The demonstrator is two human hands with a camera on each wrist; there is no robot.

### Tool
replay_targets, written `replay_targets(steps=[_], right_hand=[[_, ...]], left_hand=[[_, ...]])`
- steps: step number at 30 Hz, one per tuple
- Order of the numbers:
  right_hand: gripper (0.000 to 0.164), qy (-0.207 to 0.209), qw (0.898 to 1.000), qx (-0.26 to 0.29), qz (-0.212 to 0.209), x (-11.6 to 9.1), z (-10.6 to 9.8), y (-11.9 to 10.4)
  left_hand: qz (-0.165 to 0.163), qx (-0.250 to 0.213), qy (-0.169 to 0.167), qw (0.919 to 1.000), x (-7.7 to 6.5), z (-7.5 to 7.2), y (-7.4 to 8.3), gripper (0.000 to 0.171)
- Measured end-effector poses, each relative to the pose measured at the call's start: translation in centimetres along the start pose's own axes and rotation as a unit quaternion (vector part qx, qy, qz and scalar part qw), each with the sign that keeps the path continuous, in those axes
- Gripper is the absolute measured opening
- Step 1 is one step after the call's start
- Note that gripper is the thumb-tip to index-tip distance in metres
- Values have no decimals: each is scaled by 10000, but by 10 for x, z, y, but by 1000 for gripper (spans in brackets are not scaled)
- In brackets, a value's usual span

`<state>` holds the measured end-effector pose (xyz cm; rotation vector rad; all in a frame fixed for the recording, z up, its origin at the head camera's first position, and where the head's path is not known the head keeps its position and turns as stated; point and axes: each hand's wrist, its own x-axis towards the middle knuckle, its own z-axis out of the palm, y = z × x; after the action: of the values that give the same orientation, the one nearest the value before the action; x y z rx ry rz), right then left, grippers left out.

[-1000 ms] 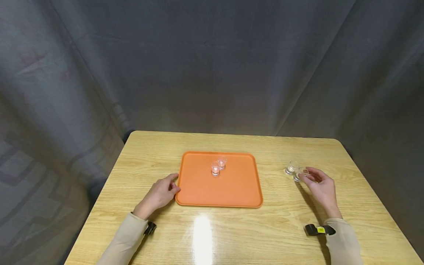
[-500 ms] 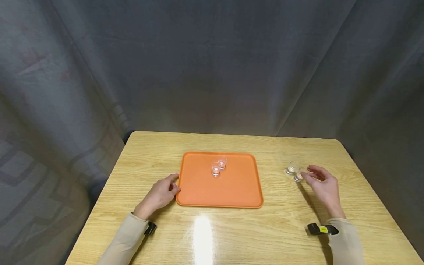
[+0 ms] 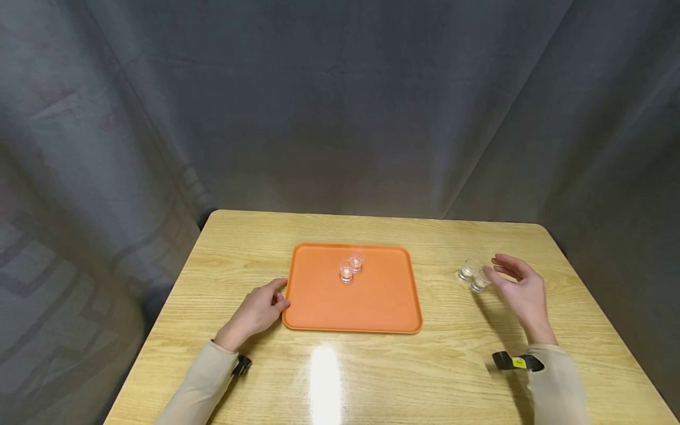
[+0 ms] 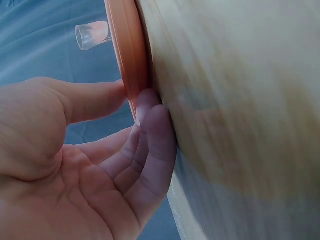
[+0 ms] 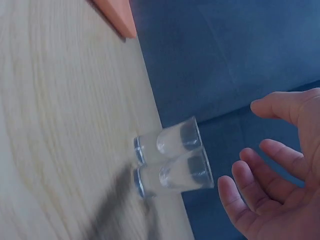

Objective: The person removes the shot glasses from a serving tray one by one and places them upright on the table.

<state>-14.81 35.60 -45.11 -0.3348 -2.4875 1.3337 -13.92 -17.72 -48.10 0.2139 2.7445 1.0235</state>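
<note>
A near clear glass (image 3: 480,283) and a far clear glass (image 3: 467,270) are standing upright, close together, on the wooden table (image 3: 404,378) to the right of an orange tray (image 3: 353,304). A right hand (image 3: 523,295) is hovering just beside them, its thumb and fingers spreading apart and holding nothing. At the tray's left edge, a left hand (image 3: 256,309) is pinching the rim, thumb above and fingers curling below. On the tray, a front glass (image 3: 346,272) and a rear glass (image 3: 356,262) are standing just beside each other toward the back. Pale sleeves (image 3: 558,381) are covering both forearms, while a dark curtain (image 3: 329,106) is hanging behind the table.
</note>
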Motion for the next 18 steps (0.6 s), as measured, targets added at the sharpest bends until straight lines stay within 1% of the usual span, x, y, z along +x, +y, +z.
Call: replay_targets(steps=[10,18], right_hand=[[51,-73,9996,-120,-244,-1,9,-14],[47,-354,9986,-19,-380,-4,24,-26]], left_hand=[[25,-11,-17,10000,-1,0,1,52],[10,29,-16,10000,-1,0,0,51]])
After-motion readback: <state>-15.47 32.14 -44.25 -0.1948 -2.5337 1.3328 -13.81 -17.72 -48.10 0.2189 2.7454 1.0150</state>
